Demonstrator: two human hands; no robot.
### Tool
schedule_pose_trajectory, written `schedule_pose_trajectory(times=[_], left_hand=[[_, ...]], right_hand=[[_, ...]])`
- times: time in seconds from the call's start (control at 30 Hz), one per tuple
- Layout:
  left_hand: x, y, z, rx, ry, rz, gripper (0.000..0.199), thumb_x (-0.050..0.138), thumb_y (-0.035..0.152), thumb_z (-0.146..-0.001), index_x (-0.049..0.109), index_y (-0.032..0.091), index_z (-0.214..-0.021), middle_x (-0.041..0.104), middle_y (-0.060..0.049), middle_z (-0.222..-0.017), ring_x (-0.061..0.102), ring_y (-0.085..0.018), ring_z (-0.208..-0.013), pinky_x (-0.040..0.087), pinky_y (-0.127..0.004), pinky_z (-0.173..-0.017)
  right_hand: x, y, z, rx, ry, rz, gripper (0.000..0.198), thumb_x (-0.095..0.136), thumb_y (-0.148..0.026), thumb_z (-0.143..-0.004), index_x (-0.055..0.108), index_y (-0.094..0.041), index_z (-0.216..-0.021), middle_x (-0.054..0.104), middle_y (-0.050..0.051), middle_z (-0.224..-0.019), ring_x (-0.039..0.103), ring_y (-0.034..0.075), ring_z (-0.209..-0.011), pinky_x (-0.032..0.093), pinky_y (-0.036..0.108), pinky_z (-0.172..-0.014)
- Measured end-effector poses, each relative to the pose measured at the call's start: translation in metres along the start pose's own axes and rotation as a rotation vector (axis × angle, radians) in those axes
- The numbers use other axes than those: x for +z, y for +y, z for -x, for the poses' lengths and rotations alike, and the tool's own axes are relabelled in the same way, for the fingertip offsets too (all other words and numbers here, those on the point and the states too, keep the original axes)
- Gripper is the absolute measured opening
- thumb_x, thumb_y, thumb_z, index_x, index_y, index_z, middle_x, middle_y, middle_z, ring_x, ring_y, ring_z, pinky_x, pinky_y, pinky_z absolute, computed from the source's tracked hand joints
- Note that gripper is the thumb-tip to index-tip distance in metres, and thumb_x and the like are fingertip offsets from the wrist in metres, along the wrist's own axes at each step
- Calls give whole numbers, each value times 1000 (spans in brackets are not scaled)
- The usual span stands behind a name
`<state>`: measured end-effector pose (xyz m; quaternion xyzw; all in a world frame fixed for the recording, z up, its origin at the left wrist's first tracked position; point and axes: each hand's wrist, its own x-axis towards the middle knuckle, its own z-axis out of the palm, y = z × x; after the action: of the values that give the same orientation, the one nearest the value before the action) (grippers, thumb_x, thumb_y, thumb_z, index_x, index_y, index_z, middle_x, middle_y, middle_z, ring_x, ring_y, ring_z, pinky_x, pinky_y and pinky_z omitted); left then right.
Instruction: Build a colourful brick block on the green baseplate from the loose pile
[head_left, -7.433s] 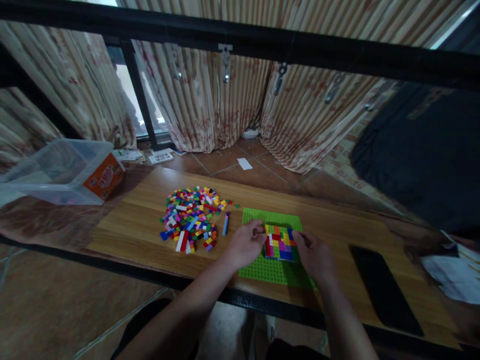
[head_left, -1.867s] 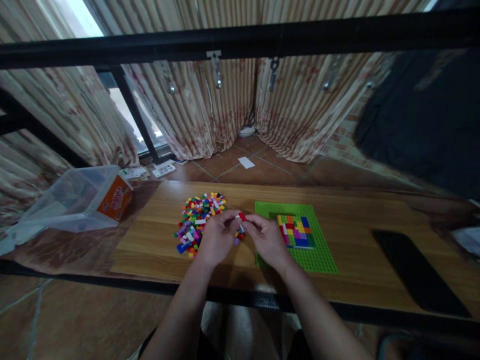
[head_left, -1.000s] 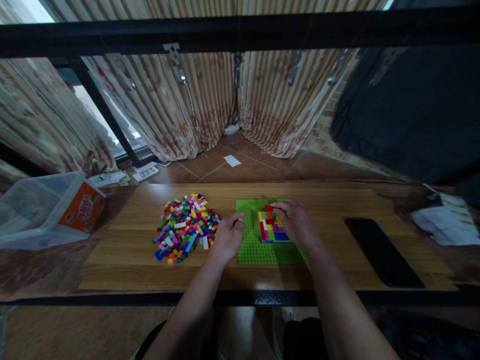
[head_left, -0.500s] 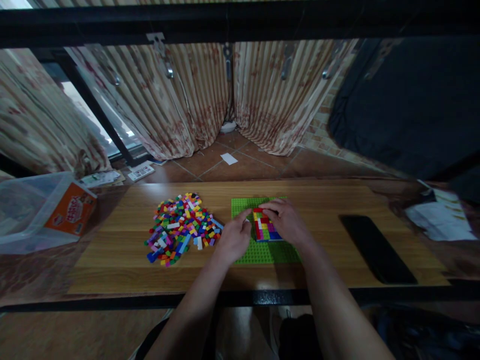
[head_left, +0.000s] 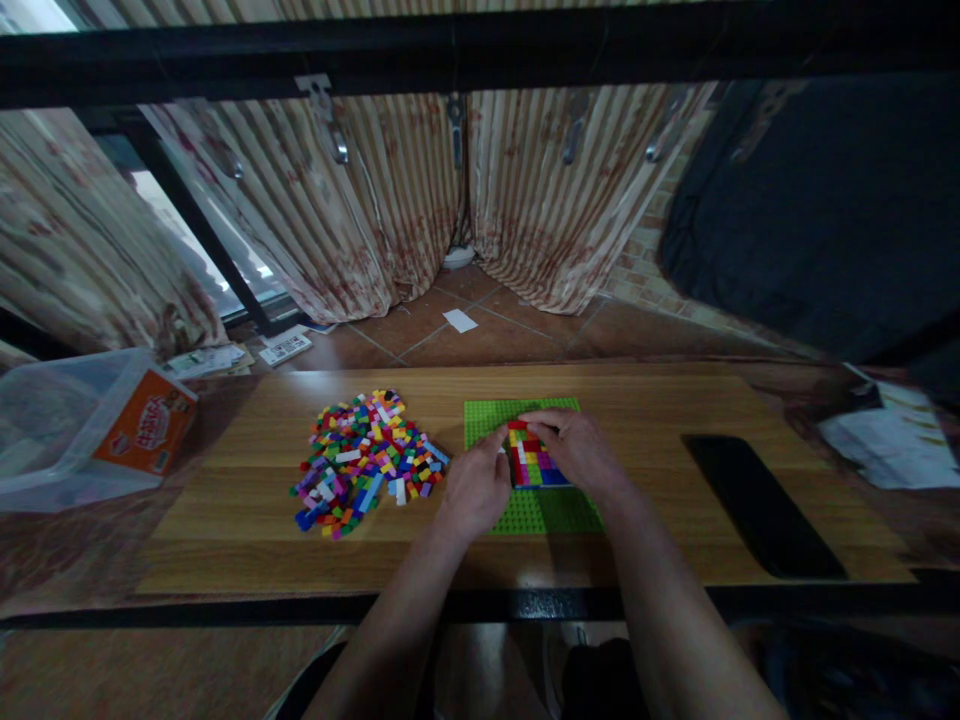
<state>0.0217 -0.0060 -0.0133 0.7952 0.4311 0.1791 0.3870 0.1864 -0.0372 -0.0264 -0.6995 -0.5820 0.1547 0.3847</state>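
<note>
A block of coloured toy bricks (head_left: pixel 534 466), with red, yellow, white, magenta and blue showing, stands on the green studded baseplate (head_left: pixel 517 515). My left hand (head_left: pixel 477 486) is at its left side, index finger stretched to the upper left corner and the other fingers curled. Something whitish shows by the thumb, too small to name. From the right, my right hand (head_left: pixel 581 450) bends over the block, closed on it, with thumb and fingertips at its far edge. That hand hides the block's upper right part.
A loose pile of small coloured bricks (head_left: pixel 367 460) lies left on the wooden table (head_left: pixel 240 540). A black phone-shaped slab (head_left: pixel 761 505) lies at the right. Beyond the table's left end is a clear plastic bin (head_left: pixel 75 425); papers (head_left: pixel 889 435) lie past the right end.
My left index finger has moved slightly right, closer to the block's upper left corner. My right hand remains at the far edge. The whole view has shifted slightly.
</note>
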Motion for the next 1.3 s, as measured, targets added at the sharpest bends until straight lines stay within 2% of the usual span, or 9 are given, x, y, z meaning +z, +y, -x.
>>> schedule_pose_trajectory(times=[0.33, 0.47, 0.63, 0.77, 0.9, 0.97, 1.07, 1.17, 1.3], left_hand=[[4, 3, 2, 9, -7, -113, 49, 35, 17, -91, 52, 17, -137, 67, -17, -120, 65, -28, -106, 48, -40, -94], [5, 1, 3, 20, -14, -121, 48, 35, 19, -91, 54, 16, -135, 65, -18, -123, 64, -30, -109, 47, -42, -96], [7, -2, 4, 6, 9, -90, 46, 37, 19, -90, 58, 17, -131, 65, -15, -125, 63, -28, -111, 45, -41, -100], [6, -4, 3, -12, 34, -9, 47, 41, 19, -88, 59, 17, -131, 65, -13, -127, 62, -27, -115, 43, -39, -103], [4, -8, -1, -56, 71, 222, 43, 49, 18, -84, 63, 15, -125, 70, -12, -115, 65, -23, -103, 47, -35, -97], [2, -9, -3, -137, 78, 452, 40, 51, 19, -84, 64, 14, -122, 72, -9, -99, 66, -18, -81, 52, -31, -81], [-5, -6, -3, -319, 46, 927, 33, 54, 25, -86, 64, 13, -115, 69, -5, -84, 54, -8, -54, 46, -22, -57], [-17, -2, -1, -411, -2, 1310, 31, 52, 37, -91, 65, 12, -105, 67, -6, -85, 57, -7, -58, 46, -19, -58], [-27, -3, 0, -433, -19, 1445, 40, 45, 47, -93, 64, 12, -101, 69, -10, -91, 64, -13, -71, 51, -24, -67]], right_hand=[[2, 5, -3, 63, -2, -28, 21, 59, -20, -83, 77, -28, -90, 77, 3, -97, 71, 20, -89, 53, 40, -89], [2, 6, -5, 65, -30, -28, 21, 57, -21, -82, 76, -26, -89, 77, 3, -95, 71, 21, -88, 52, 41, -89], [3, 9, -6, 58, -87, -56, 22, 54, -25, -84, 75, -24, -91, 77, 3, -93, 70, 20, -85, 52, 40, -86], [3, 16, -3, 58, -89, -105, 24, 55, -34, -85, 74, -24, -97, 76, 4, -99, 69, 21, -91, 51, 41, -87], [-2, 19, -2, 117, 50, -187, 33, 56, -44, -85, 73, -22, -103, 75, 8, -105, 68, 24, -98, 52, 42, -89], [-5, 20, -2, 164, 162, -226, 38, 56, -49, -84, 74, -19, -100, 76, 10, -99, 69, 26, -95, 53, 42, -86], [-9, 18, -2, 204, 321, -204, 40, 57, -52, -83, 75, -17, -91, 76, 10, -90, 70, 26, -85, 53, 41, -80], [-10, 12, -1, 164, 413, -201, 38, 57, -51, -84, 74, -17, -88, 75, 10, -86, 69, 24, -79, 53, 39, -75], [-6, -3, 1, 103, 446, -221, 36, 57, -49, -84, 73, -17, -86, 75, 8, -81, 69, 23, -74, 54, 36, -69]])
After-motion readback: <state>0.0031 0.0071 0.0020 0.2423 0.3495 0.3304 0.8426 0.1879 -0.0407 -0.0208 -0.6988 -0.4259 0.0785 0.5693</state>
